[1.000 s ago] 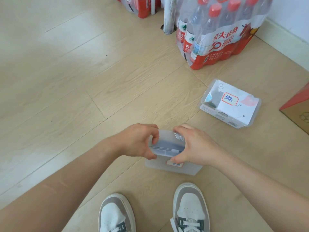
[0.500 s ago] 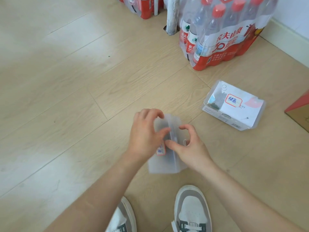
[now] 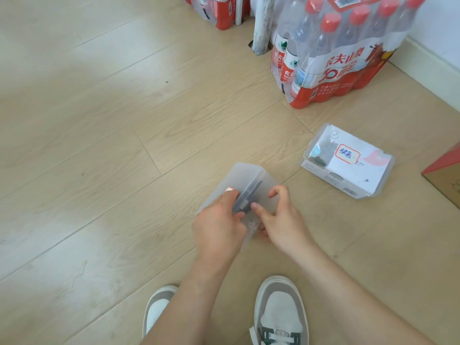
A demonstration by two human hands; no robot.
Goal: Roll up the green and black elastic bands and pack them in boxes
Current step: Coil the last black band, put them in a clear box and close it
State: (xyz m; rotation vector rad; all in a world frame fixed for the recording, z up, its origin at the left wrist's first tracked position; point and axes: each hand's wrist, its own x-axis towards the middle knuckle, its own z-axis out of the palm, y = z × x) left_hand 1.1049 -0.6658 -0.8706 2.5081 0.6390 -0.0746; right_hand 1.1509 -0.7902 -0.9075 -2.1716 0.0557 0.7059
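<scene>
box: frosted box (image 3: 239,178) is sitting just below frame centre, tilted, far end pointing to the upper right, both hands on its near end.
left hand: left hand (image 3: 219,227) is gripping the box from the left; fingers are curling over its left face, one fingertip is lying against a small red sticker (image 3: 229,189).
right hand: right hand (image 3: 283,225) is holding the box from the right; thumb is pressing on the top by the seam, lower fingers are tucking under the near end, index finger is curling clear of the plastic.
seam: a dark strip (image 3: 251,192) is running along the box's top edge between the two thumbs; can't tell if it's a band or the lid gap.
bands: none plainly showing in the held box, the plastic is too cloudy.
clear box: clear box (image 3: 353,170) is lying flat on the floor at centre right, well apart from the hands, white paper inside and a red-bordered label (image 3: 347,155) on top.
clear box contents: something dark green (image 3: 323,153) is showing through its left end; shape unclear.
bottles: a shrink-wrapped bottle pack (image 3: 348,58) is standing at upper right; a second pack (image 3: 221,13) is poking in at the top edge, with a grey pole (image 3: 261,26) between them.
carton: a carton (image 3: 445,180) is cutting in at the right edge.
shoes: left shoe (image 3: 156,310) and right shoe (image 3: 281,310) are showing at the bottom, under the forearms.
floor: light wood floor (image 3: 99,145) is filling the left half of frame.
</scene>
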